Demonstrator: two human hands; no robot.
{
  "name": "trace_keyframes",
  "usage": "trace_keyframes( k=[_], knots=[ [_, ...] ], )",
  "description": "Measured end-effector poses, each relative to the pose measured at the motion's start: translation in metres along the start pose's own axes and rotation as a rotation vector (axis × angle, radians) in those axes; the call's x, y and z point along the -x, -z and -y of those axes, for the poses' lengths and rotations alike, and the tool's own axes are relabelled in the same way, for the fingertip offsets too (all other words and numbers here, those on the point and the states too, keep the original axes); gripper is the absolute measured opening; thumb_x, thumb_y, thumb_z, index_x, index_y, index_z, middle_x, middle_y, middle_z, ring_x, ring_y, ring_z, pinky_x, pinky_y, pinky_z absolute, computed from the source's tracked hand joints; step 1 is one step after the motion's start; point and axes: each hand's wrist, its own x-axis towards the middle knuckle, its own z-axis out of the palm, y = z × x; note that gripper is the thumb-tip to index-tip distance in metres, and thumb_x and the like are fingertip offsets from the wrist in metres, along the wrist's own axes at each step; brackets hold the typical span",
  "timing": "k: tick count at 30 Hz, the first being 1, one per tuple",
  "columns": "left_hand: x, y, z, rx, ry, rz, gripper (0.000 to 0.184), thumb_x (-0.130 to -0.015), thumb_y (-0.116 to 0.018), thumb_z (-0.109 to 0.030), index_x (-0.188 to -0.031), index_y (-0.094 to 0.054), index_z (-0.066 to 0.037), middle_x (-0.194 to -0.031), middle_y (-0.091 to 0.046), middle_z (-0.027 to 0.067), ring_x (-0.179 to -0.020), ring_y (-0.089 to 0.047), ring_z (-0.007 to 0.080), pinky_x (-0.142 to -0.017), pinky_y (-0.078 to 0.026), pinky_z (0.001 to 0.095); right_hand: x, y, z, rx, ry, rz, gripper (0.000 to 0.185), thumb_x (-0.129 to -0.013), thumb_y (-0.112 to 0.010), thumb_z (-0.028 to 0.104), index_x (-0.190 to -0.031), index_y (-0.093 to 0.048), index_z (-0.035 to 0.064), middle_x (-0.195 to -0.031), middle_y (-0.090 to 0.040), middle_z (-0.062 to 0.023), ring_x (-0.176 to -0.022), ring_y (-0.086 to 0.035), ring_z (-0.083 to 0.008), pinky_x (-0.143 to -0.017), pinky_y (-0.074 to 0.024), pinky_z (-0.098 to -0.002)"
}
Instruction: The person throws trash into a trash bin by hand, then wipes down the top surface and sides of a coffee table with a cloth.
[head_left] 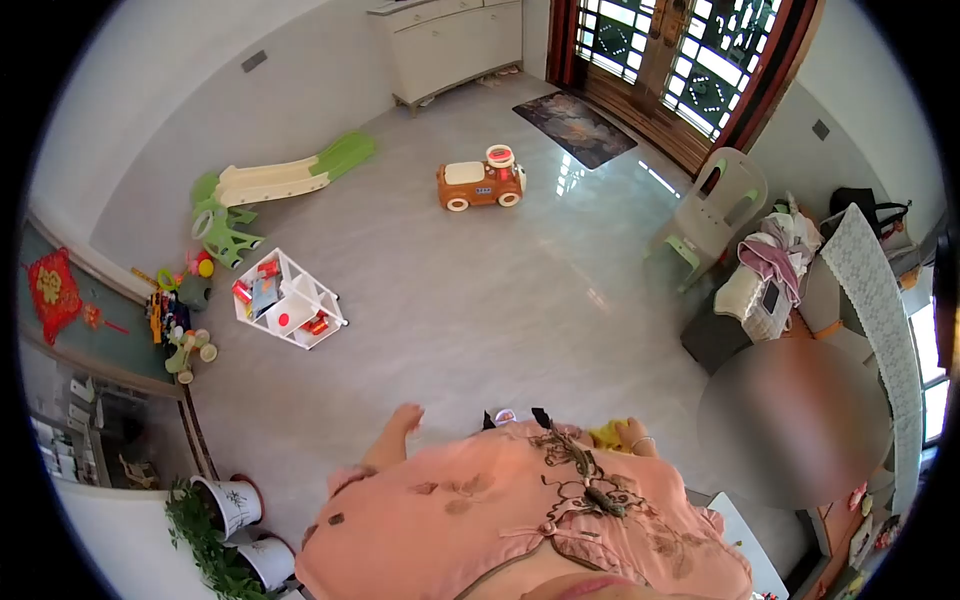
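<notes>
1. Head view: by the right hand (634, 436), a yellow cloth (606, 435) is held bunched in closed fingers, at the front of the pink blouse (430, 510).
2. The left hand (406, 417) is held out over the floor (480, 320); whether its fingers are spread or pressed together cannot be told.
3. The floor is surfaced in smooth, glossy grey, and light is reflected in it near the door.
4. At near left, white pots (230, 506) are filled with leafy plants; at near right, part of the room is hidden by a blurred patch (795, 425).
5. Farther off, a white trolley (299, 308) is loaded with red items. Clothes (780, 245) are piled at right, beside a plastic chair (716, 214).
6. Beyond, a slide (275, 185) is set along the left wall, and a brown ride-on car (482, 188) is parked mid-floor.
7. Farthest, a dark patterned mat (575, 128) is laid before the glazed wooden door (657, 45); a pale cabinet (460, 57) is placed against the wall.
</notes>
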Motion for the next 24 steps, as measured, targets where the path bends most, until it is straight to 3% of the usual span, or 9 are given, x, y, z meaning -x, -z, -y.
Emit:
trace_keyframes(
  k=[2,4,6,10,14,17,19,21,24],
  knots=[
    [-0.066,0.031,-0.076,-0.019,-0.082,-0.087,0.026,-0.088,-0.054,-0.028,-0.088,-0.065,-0.005,-0.072,-0.067,0.0138,-0.061,-0.063,0.0272,-0.061,-0.05,0.0417,-0.024,0.011,0.011,-0.096,0.014,-0.168,0.053,-0.084,-0.056,0.042,-0.106,-0.063,-0.0052,-0.104,-0.063,-0.0297,-0.102,-0.06,-0.0427,-0.085,-0.0475,-0.0478],
    [-0.074,0.076,-0.195,-0.065,-0.223,-0.174,0.042,-0.09,-0.057,-0.033,-0.122,-0.06,-0.006,-0.115,-0.064,0.0175,-0.105,-0.062,0.0293,-0.088,-0.049,0.0392,-0.045,0.03,0.016,-0.177,-0.02,-0.145,0.052,-0.084,-0.057,0.041,-0.106,-0.063,-0.0048,-0.104,-0.064,-0.0293,-0.101,-0.06,-0.0429,-0.085,-0.0479,-0.047],
    [-0.106,0.1,-0.278,0.071,-0.3,-0.149,0.043,-0.09,-0.057,-0.032,-0.125,-0.057,-0.007,-0.122,-0.061,0.0168,-0.116,-0.056,0.0293,-0.095,-0.046,0.0386,-0.063,0.044,0.014,-0.254,-0.054,-0.119,0.051,-0.083,-0.057,0.04,-0.107,-0.063,-0.0045,-0.103,-0.064,-0.0288,-0.1,-0.061,-0.0431,-0.084,-0.0482,-0.0462],
    [-0.153,0.127,-0.382,0.032,-0.447,-0.175,0.043,-0.09,-0.058,-0.031,-0.126,-0.056,-0.007,-0.116,-0.064,0.0149,-0.107,-0.061,0.0301,-0.089,-0.049,0.0398,-0.113,0.068,0.01,-0.153,-0.153,-0.061,0.045,-0.083,-0.056,0.039,-0.101,-0.065,-0.002,-0.101,-0.064,-0.0276,-0.097,-0.06,-0.0436,-0.083,-0.0493,-0.0467],
    [-0.231,0.116,-0.371,0.004,-0.454,-0.22,0.04,-0.09,-0.057,-0.032,-0.123,-0.058,-0.008,-0.104,-0.068,0.014,-0.091,-0.066,0.0277,-0.078,-0.051,0.0396,-0.216,0.088,-0.018,-0.162,-0.188,-0.009,0.046,-0.082,-0.056,0.039,-0.102,-0.065,-0.0021,-0.101,-0.064,-0.0275,-0.098,-0.061,-0.043,-0.083,-0.0493,-0.0465],
    [-0.217,0.113,-0.35,0.204,0.016,0.018,0.036,-0.088,-0.058,-0.036,-0.109,-0.063,-0.007,-0.091,-0.068,0.0165,-0.077,-0.063,0.0281,-0.07,-0.049,0.0429,-0.294,0.128,-0.038,-0.138,-0.204,-0.001,0.047,-0.082,-0.056,0.039,-0.102,-0.065,-0.0022,-0.102,-0.064,-0.0274,-0.098,-0.061,-0.0426,-0.084,-0.0492,-0.0464],
    [-0.186,0.109,-0.315,-0.133,-0.388,-0.056,0.035,-0.086,-0.06,-0.035,-0.103,-0.066,-0.005,-0.083,-0.066,0.0151,-0.073,-0.062,0.0257,-0.067,-0.05,0.0429,-0.355,0.162,-0.047,-0.127,-0.196,-0.027,0.047,-0.082,-0.056,0.039,-0.103,-0.065,-0.0023,-0.102,-0.064,-0.0274,-0.099,-0.061,-0.0423,-0.084,-0.0492,-0.0463],
    [-0.039,0.158,-0.549,-0.132,0.398,-0.105,0.039,-0.088,-0.06,-0.034,-0.114,-0.065,-0.005,-0.118,-0.061,0.0162,-0.116,-0.053,0.034,-0.094,-0.043,0.0438,-0.405,0.212,-0.044,-0.135,-0.154,-0.09,0.048,-0.082,-0.056,0.039,-0.103,-0.065,-0.0023,-0.103,-0.064,-0.0273,-0.099,-0.061,-0.042,-0.084,-0.0491,-0.0462],
    [-0.247,0.089,-0.324,0.215,-0.142,0.079,0.034,-0.087,-0.06,-0.029,-0.108,-0.066,-0.004,-0.087,-0.065,0.013,-0.075,-0.061,0.0216,-0.062,-0.05,0.0387,-0.409,0.317,0.048,-0.095,-0.075,-0.038,0.05,-0.081,-0.058,0.04,-0.108,-0.064,-0.0014,-0.106,-0.064,-0.0261,-0.103,-0.061,-0.0396,-0.088,-0.0487,-0.0443]
  ],
)
